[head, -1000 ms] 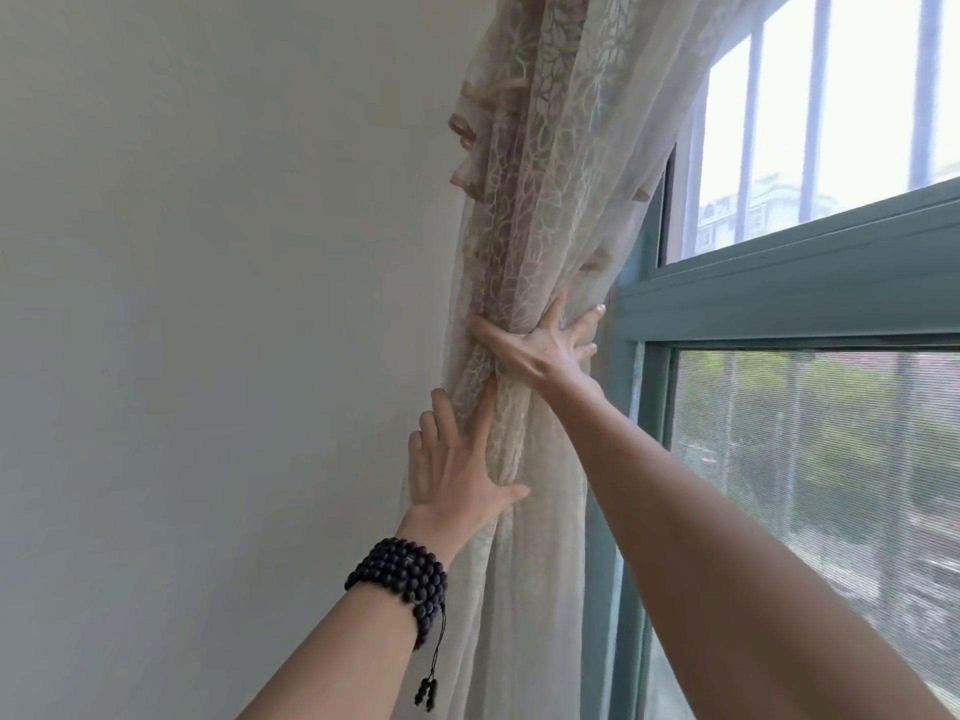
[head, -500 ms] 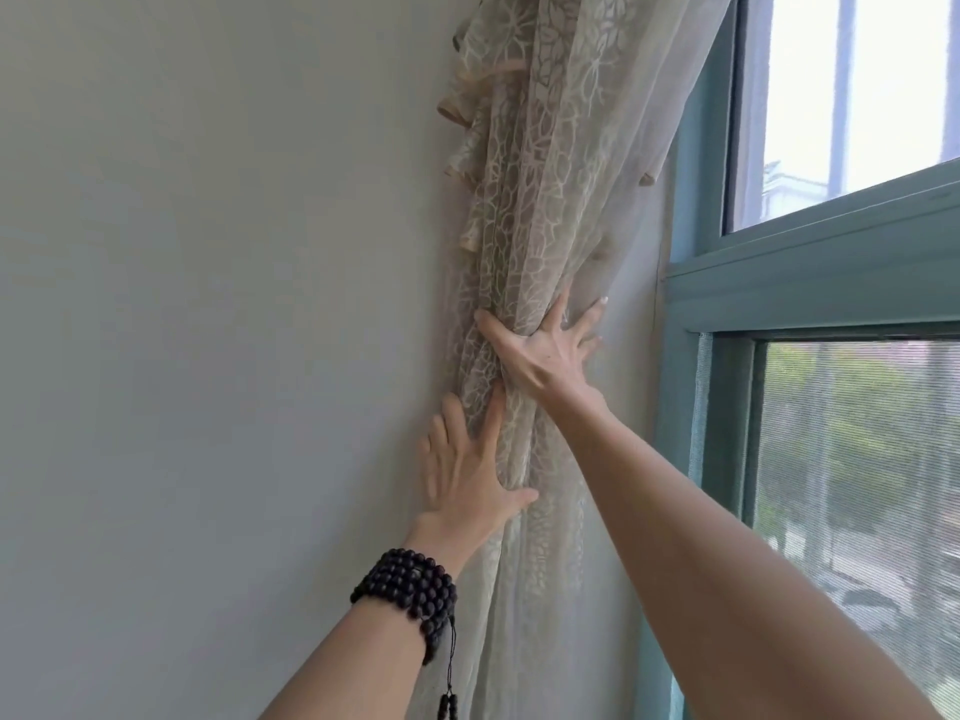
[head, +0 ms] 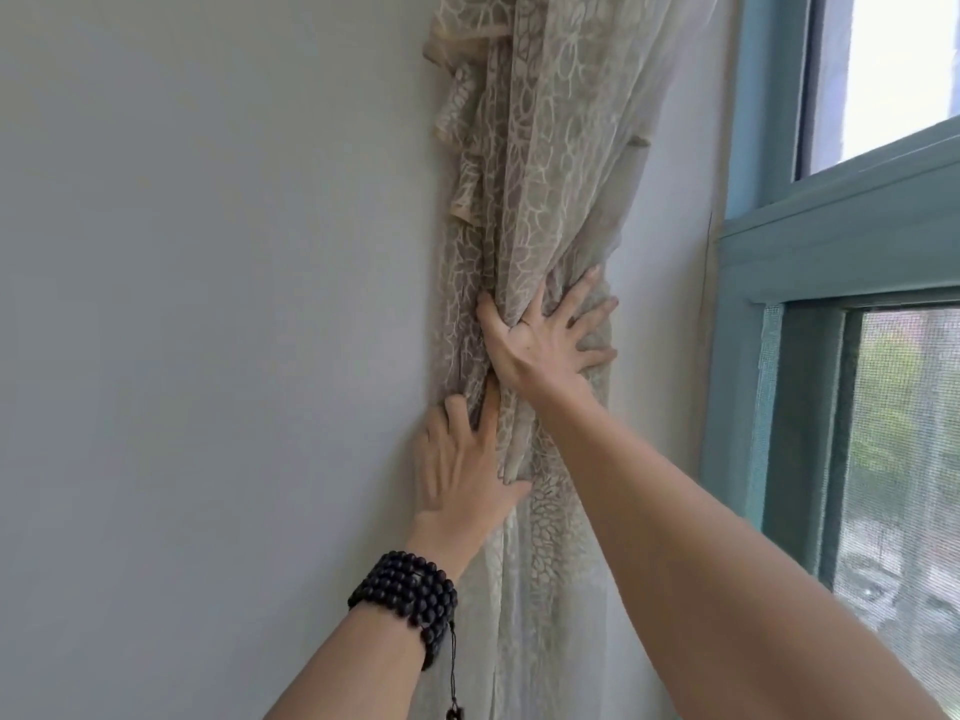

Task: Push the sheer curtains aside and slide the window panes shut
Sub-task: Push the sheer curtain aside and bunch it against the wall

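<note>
The sheer curtain (head: 550,163), cream with a leaf-like lace pattern, is bunched into a narrow column against the wall, left of the window. My right hand (head: 540,340) presses flat on the bunch with fingers spread, thumb hooked round its left side. Just below, my left hand (head: 457,470) lies flat on the curtain's left edge, fingers apart, a dark bead bracelet on the wrist. The teal window frame (head: 831,241) stands at the right, with a mesh screen (head: 904,459) in the lower pane.
A plain pale wall (head: 208,304) fills the left half. A strip of white wall (head: 670,252) separates the curtain from the frame. Bright sky shows through the upper pane (head: 893,70); trees show through the mesh.
Both hands have pushed the bunched curtain further left, off the frame and onto the wall. The view has swung left, so less of the window shows.
</note>
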